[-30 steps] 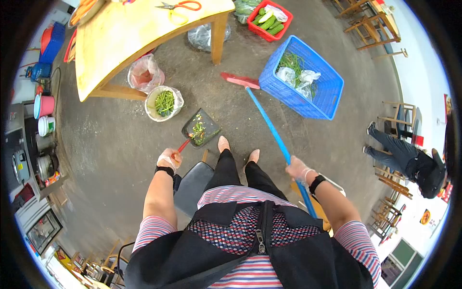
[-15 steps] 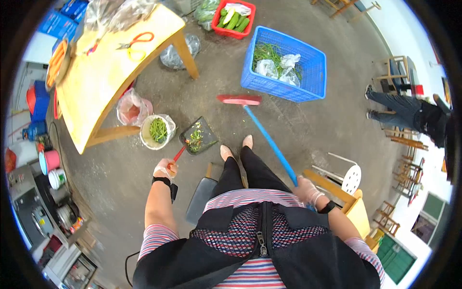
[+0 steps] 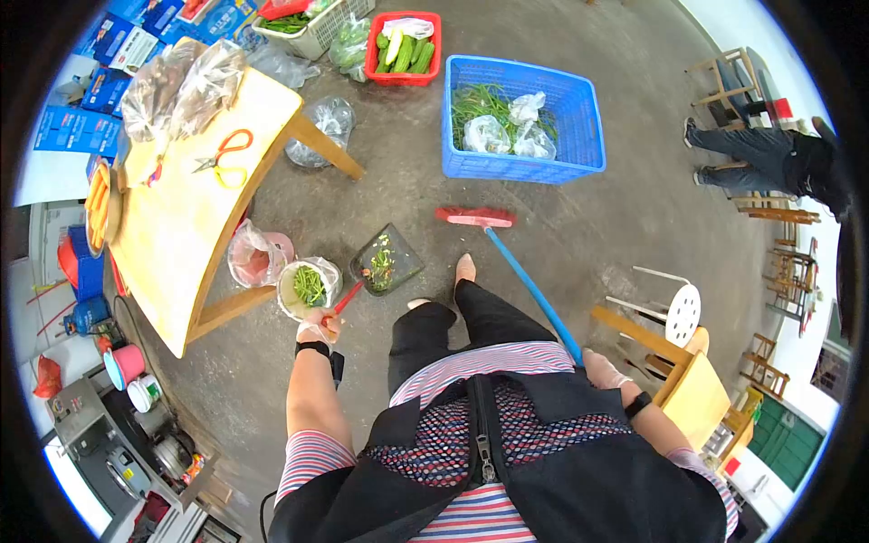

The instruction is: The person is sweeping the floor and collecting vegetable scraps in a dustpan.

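Note:
My left hand, in a clear glove, is closed round the red handle of a black dustpan. Green and pale vegetable scraps lie in the pan, which is low over or on the floor. A blue pole runs down to my gloved right hand, whose fingers are wrapped round it; at its far end is the red head of the broom, on the floor right of the dustpan. Close by my left hand stands a white bucket with a liner and green vegetable pieces inside.
A pink lined bucket stands beside the wooden table, where scissors lie. Ahead are a blue crate of greens and a red basket of cucumbers. A white stool is at right; another person stands farther off.
The view has shifted as I step and turn. The broom head now sits farther right of the dustpan, and my left hand with the dustpan is nearer the white bucket. Both grips stay.

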`<state>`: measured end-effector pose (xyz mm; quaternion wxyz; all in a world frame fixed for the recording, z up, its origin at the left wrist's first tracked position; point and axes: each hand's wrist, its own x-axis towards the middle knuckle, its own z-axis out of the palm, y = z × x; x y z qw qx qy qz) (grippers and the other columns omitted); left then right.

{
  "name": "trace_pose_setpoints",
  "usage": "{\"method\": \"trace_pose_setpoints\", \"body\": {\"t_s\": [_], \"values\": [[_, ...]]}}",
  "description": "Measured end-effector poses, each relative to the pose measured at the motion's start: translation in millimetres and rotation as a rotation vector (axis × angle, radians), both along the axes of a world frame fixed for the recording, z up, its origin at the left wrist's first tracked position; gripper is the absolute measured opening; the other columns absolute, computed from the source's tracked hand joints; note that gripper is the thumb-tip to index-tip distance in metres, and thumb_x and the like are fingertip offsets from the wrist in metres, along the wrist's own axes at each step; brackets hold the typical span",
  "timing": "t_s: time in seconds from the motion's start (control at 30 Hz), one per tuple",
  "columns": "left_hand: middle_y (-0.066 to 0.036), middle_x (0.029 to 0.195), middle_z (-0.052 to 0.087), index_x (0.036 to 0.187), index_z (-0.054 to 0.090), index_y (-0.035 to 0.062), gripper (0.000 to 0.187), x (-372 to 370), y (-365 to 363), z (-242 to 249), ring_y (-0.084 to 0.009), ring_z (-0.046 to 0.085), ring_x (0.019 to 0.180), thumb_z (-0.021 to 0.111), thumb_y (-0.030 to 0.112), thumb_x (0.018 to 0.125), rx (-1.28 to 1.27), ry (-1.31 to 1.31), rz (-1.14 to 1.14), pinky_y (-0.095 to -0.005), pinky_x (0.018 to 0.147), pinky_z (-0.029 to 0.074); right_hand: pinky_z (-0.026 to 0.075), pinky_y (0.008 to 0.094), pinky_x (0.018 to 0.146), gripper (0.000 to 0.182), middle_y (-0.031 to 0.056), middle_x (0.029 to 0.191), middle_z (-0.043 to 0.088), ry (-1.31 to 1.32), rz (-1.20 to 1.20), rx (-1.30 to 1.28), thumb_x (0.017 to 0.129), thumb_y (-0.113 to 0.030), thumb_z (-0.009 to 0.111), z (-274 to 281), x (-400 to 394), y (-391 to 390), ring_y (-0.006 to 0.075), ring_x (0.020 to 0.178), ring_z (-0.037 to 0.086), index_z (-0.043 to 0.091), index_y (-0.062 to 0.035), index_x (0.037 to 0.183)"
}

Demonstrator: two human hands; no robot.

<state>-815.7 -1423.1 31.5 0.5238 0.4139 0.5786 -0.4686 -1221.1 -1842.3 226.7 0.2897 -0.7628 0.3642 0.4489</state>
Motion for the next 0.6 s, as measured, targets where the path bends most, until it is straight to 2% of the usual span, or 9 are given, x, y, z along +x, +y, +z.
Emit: {"method": "trace_pose_setpoints", "body": {"t_s": [0.13,0.23,0.27,0.4,0.5,0.53,0.57,0.6], "values": [[0.001,0.047,0.031,0.067,0.037,0.0071,0.012,21.9,1.4,-40.3,-0.0071,0.03,0.032,0.046,0.006,0.076,-0.202,-0.017,-0.097,-0.0177,0.028,0.025,0.043,0.0405,0.073,0.03,0.028,0.088,0.055,-0.035,-0.227,-0.047,0.077,-0.019,0.047,1.7,53.6,22.4,0.0376,0.088,0.054,0.05,0.0061,0.093],[0.001,0.047,0.031,0.067,0.037,0.0065,0.012,43.0,-22.8,-18.4,-0.0073,0.031,0.031,0.046,0.006,0.076,-0.164,-0.017,-0.101,-0.018,0.028,0.026,0.043,0.041,0.074,0.029,0.0287,0.091,0.055,0.028,-0.32,0.04,0.078,-0.018,0.045,-7.4,80.4,39.3,0.0367,0.089,0.054,0.05,0.0065,0.094],[0.0,0.047,0.033,0.067,0.038,0.0052,0.012,49.6,-26.7,-18.6,-0.008,0.031,0.031,0.046,0.006,0.076,-0.178,-0.017,-0.132,-0.0186,0.028,0.026,0.043,0.0406,0.076,0.03,0.0287,0.092,0.054,0.009,-0.228,-0.012,0.078,-0.018,0.044,-20.1,79.1,49.9,0.0365,0.091,0.053,0.049,0.0059,0.096],[-0.001,0.046,0.034,0.064,0.037,0.0047,0.012,71.4,-42.4,-9.7,-0.009,0.032,0.031,0.046,0.005,0.072,-0.185,-0.072,-0.284,-0.0191,0.027,0.027,0.043,0.041,0.078,0.029,0.0274,0.093,0.055,0.144,-0.336,-0.098,0.077,-0.014,0.043,-39.0,61.4,120.5,0.036,0.091,0.054,0.048,0.0049,0.097],[-0.002,0.046,0.035,0.062,0.036,0.0041,0.013,87.7,-49.6,-6.7,-0.01,0.034,0.03,0.047,0.003,0.069,-0.195,-0.106,-0.425,-0.0196,0.027,0.028,0.044,0.0418,0.075,0.027,0.0259,0.09,0.056,0.166,-0.278,-0.089,0.076,-0.014,0.046,-3.0,63.9,171.8,0.0363,0.088,0.055,0.048,0.0041,0.096],[-0.003,0.047,0.035,0.061,0.035,0.005,0.013,94.1,-49.6,-10.7,-0.0106,0.033,0.03,0.046,0.003,0.067,-0.223,-0.046,-0.437,-0.0197,0.027,0.028,0.045,0.0413,0.071,0.027,0.0249,0.087,0.056,0.194,-0.409,-0.026,0.074,-0.014,0.049,8.8,63.9,184.3,0.036,0.083,0.056,0.048,0.0032,0.094],[-0.003,0.047,0.035,0.061,0.035,0.0057,0.013,95.4,-50.5,-9.2,-0.0108,0.032,0.03,0.046,0.002,0.067,-0.198,-0.112,-0.432,-0.0194,0.027,0.028,0.045,0.0413,0.071,0.027,0.0249,0.087,0.056,0.208,-0.432,-0.026,0.074,-0.014,0.049,10.8,51.9,203.3,0.036,0.083,0.056,0.048,0.0032,0.094],[-0.002,0.047,0.034,0.061,0.035,0.006,0.013,98.6,-52.7,-6.4,-0.0107,0.032,0.03,0.046,0.001,0.067,-0.181,-0.111,-0.481,-0.0192,0.027,0.027,0.045,0.0409,0.065,0.026,0.0239,0.084,0.057,0.144,-0.472,-0.047,0.073,-0.013,0.05,9.1,34.4,227.0,0.0344,0.079,0.058,0.047,0.0031,0.093]]}}
